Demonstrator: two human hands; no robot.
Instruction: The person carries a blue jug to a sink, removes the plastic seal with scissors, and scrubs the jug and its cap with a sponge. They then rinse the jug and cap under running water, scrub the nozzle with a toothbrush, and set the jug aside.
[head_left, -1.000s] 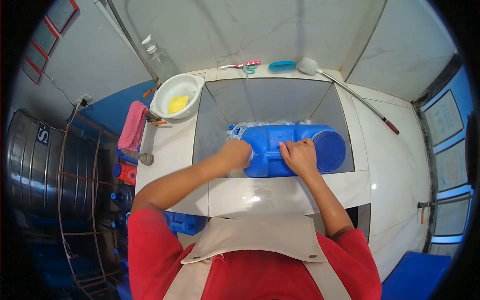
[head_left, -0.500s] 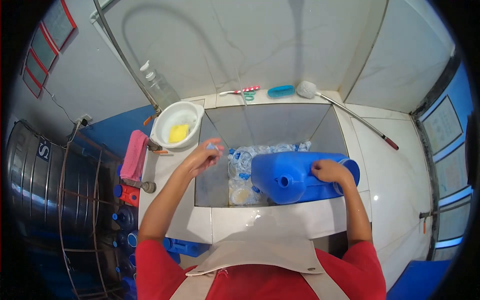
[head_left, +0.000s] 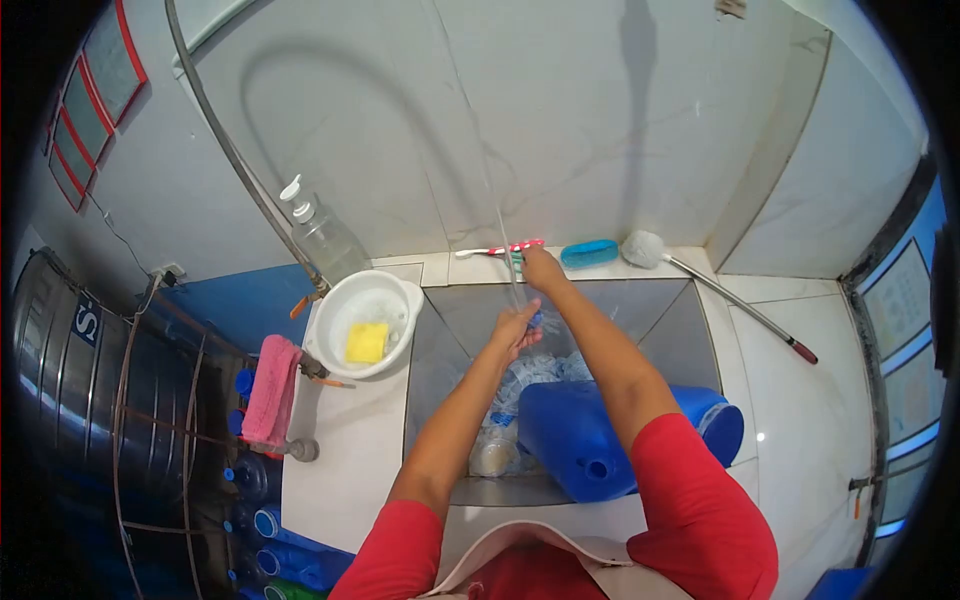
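Note:
My left hand (head_left: 517,330) is raised over the tiled sink (head_left: 665,340) and pinches a small blue cap (head_left: 536,319) where a thin clear line comes down from above. My right hand (head_left: 540,268) reaches to the back ledge, its fingers closed at a small green fitting (head_left: 515,263), next to a red-and-white toothbrush (head_left: 500,249). A large blue jerrycan (head_left: 590,440) lies on its side in the sink under my right arm, its spout open and facing me. Clear plastic pieces and blue caps (head_left: 520,380) lie heaped beside it.
A blue scrub brush (head_left: 590,252) and a long-handled white brush (head_left: 645,248) rest on the back ledge. A white basin (head_left: 392,300) with a yellow sponge (head_left: 367,343), a pump bottle (head_left: 320,238) and a pink cloth (head_left: 270,390) are on the left. A steel tank (head_left: 60,380) stands further left.
My right hand let go of the jerrycan and reached to the back ledge. My left hand carried the small cap from the left counter to over the sink. The view tilted upward.

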